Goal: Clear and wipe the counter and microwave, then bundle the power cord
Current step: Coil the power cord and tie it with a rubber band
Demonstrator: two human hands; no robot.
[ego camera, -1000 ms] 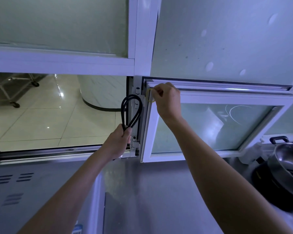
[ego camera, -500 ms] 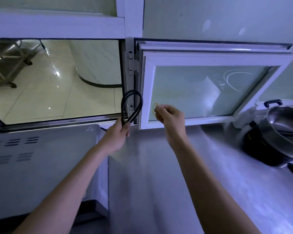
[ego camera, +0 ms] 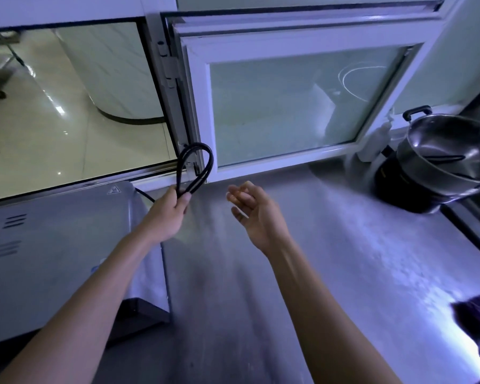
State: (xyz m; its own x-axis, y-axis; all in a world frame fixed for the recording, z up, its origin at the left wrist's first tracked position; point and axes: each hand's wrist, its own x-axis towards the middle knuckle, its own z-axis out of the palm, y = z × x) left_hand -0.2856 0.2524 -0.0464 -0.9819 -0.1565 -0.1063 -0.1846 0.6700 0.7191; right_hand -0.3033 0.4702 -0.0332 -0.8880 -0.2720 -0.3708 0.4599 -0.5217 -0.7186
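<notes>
No words or numbers can be read; the only sign is a small triangular hot-surface warning symbol [ego camera: 113, 189] on the top of the microwave [ego camera: 58, 245], near its back right corner

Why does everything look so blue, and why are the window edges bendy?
Head view: dim bluish light tints the counter and microwave; the wide lens bows the window frame; bright glare spots shine on the floor outside; the right hand looks slightly blurred.

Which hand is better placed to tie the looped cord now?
The right hand, probably. It is open beside the cord, above the counter, while the left hand is shut on the loop and should keep it folded.
</notes>
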